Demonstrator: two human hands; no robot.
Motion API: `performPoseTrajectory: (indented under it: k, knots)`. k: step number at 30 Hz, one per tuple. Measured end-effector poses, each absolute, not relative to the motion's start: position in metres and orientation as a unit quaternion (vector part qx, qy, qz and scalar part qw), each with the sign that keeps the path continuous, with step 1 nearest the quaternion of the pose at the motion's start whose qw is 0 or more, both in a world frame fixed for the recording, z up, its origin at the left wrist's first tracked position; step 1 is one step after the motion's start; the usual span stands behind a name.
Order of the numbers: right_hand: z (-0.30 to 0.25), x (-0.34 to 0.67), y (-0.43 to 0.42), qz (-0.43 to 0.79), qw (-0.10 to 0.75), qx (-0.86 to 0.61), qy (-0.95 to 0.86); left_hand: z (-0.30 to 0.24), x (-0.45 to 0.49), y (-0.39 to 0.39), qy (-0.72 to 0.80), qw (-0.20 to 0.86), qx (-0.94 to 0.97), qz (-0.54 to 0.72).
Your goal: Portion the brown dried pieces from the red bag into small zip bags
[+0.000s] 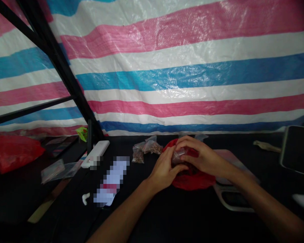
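Head view: a striped tarpaulin (182,67) in pink, white and blue fills the back, with a black metal frame (58,57) slanting across its left side. Below it runs a dark bench (53,211). A red plastic bag (192,180) lies crumpled on the bench, partly over a pale tray with a white rim (233,199). Above that bag the left hand (164,172) and right hand (200,157) come together, fingers curled around a small clear bag (179,156) with brownish contents, most of it hidden between them. Just beyond the hands, to the left, lie clear zip bags of brown pieces (144,150). Farther left are a blurred packet (111,180), a white oblong box (95,153) and a small white scrap (84,199). Toward the left edge sit a second red bag (14,152), clear plastic sleeves (59,170) and a green scrap (81,133). To the right are a dark tablet-like slab (297,150) and a pale strip (267,146).
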State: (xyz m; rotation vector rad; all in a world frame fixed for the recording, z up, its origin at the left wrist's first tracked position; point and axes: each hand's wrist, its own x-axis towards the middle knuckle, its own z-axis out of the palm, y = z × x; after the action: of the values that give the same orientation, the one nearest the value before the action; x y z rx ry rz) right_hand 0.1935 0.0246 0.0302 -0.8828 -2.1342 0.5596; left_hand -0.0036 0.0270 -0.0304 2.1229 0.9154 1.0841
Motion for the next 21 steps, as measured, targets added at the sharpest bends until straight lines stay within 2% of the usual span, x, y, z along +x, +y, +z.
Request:
performPoseTrajectory:
  k: [6, 9, 15, 18, 21]
  knots:
    - [0.016, 0.187, 0.014, 0.13, 0.341, -0.39, -0.846, -0.036, -0.007, 0.031, 0.44, 0.186, 0.783, 0.399]
    - [0.011, 0.183, 0.01, 0.072, 0.323, -0.4, -0.854, -0.031, -0.011, 0.031, 0.43, 0.132, 0.816, 0.362]
    - [0.011, 0.188, 0.012, 0.032, 0.311, -0.448, -0.838, -0.028, -0.015, 0.038, 0.452, 0.148, 0.794, 0.378]
    - [0.012, 0.194, 0.011, 0.036, 0.254, -0.47, -0.844, -0.025, -0.021, 0.043, 0.506, 0.156, 0.731, 0.431]
    - [0.01, 0.197, 0.011, 0.035, 0.193, -0.451, -0.871, -0.016, -0.026, 0.042, 0.582, 0.119, 0.669, 0.447]
